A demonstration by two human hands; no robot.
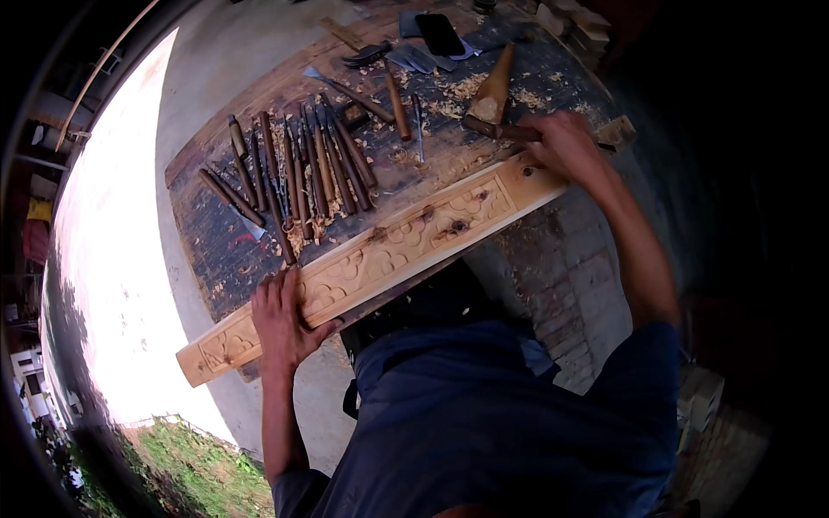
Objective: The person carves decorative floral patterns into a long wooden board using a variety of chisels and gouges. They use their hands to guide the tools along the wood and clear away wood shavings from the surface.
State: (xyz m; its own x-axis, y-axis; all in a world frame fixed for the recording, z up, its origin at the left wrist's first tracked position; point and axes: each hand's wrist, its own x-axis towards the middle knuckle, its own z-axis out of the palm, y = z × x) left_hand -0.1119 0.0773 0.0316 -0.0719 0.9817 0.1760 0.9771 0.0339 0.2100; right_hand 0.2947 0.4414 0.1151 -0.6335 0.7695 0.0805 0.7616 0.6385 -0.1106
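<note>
A long pale board (402, 247) with carved scrollwork and dark knots lies slantwise along the table's near edge. My left hand (289, 315) rests on its left part, fingers spread over the top and thumb apart. At the board's right end, my right hand (561, 147) is closed around the dark handle of a wooden mallet (494, 85), whose tapered head lies among shavings. A row of wood-handled chisels (306, 168) lies just beyond the board, with more loose tools to either side.
The worn bench (211, 242) also holds a hammer (367, 53), gloves (414, 60), a black phone (440, 34) and scattered shavings. Stacked wood pieces (579, 30) stand past its far right corner. At left are sunlit concrete (112, 259) and grass (194, 466).
</note>
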